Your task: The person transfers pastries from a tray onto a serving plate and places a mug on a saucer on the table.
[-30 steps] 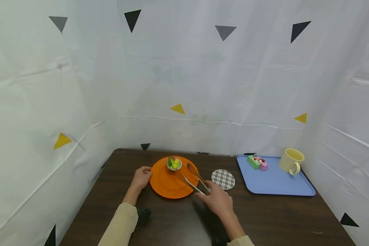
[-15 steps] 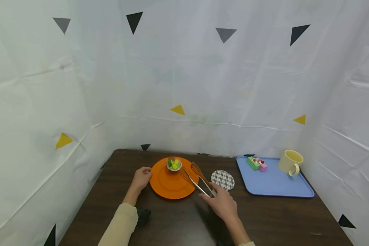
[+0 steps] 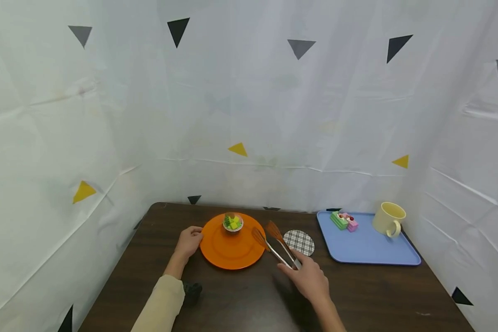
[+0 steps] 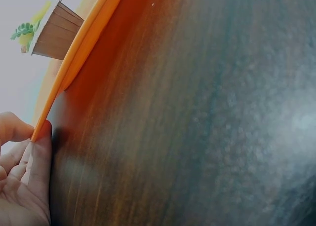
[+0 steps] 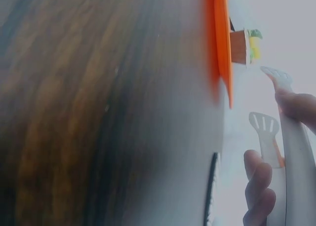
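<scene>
My left hand [image 3: 188, 242] pinches the left rim of an orange plate [image 3: 228, 256], thumb on top and fingers beneath in the left wrist view. On the plate's far part stands a small paper cup [image 4: 58, 31] filled with yellow and green toy food [image 3: 233, 223]. My right hand [image 3: 309, 276] grips metal tongs [image 3: 283, 251] with orange slotted heads. The tongs' heads are spread apart with nothing between them, the left one overlapping the plate's right rim in the head view. A round checked coaster [image 3: 299, 241] lies just beyond the right hand.
On the right, a blue tray [image 3: 369, 246] bears green and pink toy cake slices [image 3: 344, 221] and a pale yellow mug [image 3: 389, 217]. All stand on a dark wooden table [image 3: 232, 304]. White fabric with triangles [image 3: 265, 115] hangs behind and on both sides.
My right hand has drawn the tongs away from the cup, to the right and toward me. My left hand keeps its place on the plate's rim.
</scene>
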A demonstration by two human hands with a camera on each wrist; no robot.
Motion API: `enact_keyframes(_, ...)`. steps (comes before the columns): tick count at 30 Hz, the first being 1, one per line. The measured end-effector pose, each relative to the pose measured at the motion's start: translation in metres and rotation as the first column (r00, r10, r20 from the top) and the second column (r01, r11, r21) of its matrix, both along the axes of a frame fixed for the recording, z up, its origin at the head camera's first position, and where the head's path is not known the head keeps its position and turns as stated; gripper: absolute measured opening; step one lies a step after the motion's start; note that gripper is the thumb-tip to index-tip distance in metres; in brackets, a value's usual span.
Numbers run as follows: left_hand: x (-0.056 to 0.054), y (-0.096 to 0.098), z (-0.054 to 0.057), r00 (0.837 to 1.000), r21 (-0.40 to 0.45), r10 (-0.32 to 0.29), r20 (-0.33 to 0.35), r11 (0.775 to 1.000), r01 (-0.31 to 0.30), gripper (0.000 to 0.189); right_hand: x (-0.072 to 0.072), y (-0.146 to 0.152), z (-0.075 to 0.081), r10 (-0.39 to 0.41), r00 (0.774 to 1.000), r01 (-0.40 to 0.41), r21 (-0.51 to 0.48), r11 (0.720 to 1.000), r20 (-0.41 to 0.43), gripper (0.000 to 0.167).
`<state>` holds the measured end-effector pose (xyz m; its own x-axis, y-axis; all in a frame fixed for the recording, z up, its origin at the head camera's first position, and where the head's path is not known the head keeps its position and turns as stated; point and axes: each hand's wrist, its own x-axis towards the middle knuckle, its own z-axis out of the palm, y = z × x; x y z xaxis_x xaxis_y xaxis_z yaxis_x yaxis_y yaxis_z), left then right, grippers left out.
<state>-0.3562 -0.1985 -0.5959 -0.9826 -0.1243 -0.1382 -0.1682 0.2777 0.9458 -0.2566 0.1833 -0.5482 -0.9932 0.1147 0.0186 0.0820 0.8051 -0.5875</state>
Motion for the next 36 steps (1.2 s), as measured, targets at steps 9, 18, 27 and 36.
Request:
enact_keyframes(9,0.002,-0.002,0.0,1.0,-0.007,0.008,0.006,1.0,-0.008,0.038,0.001,0.019,-0.002,-0.051,0.998,0.052,-0.026,0.998,0.023,0.1)
enact_keyframes(18,0.003,-0.006,0.002,1.0,0.001,0.009,-0.01,1.0,-0.009,0.037,0.0,0.036,0.005,-0.074,0.997,0.075,-0.035,0.997,0.022,0.102)
enact_keyframes(27,0.002,-0.004,0.0,1.0,-0.012,0.009,-0.007,1.0,-0.009,0.037,0.002,0.051,0.008,-0.062,0.998,0.062,-0.007,0.998,0.029,0.103)
enact_keyframes(36,0.007,0.002,0.005,0.999,0.003,-0.017,-0.034,1.0,0.017,0.039,0.006,0.077,0.007,-0.094,0.994,0.095,-0.008,0.995,0.048,0.102)
